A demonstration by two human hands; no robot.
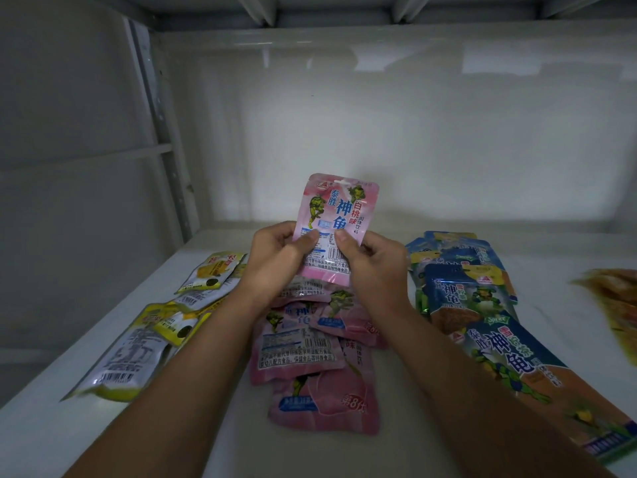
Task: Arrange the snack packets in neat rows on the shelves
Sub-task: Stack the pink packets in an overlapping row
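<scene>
A white metal shelf fills the view, with a glossy back wall far off, a perforated upright post on the left and the underside of another shelf overhead.

Along the right side lies a row of blue packets, overlapping one another from the far end to the near right corner; the nearest one is the biggest in view and shows green cartoon turtles and an orange lower half. At the far right edge a blurred orange packet lies apart from them.

On the left sit the yellow-and-silver packets, loosely overlapped and tilted, running from the middle of the shelf toward the near left edge.

In the middle, between those two groups, a loose pile of pink packets lies flat on the shelf, some face up and some showing their printed backs, partly hidden under the forearms.

Above the far end of that pile, both hands hold up one pink packet, upright and facing the camera. The left hand pinches its lower left edge, thumb on the front and fingers curled behind. The right hand pinches the lower right edge the same way. The packet is off the shelf, touching only the hands.
</scene>
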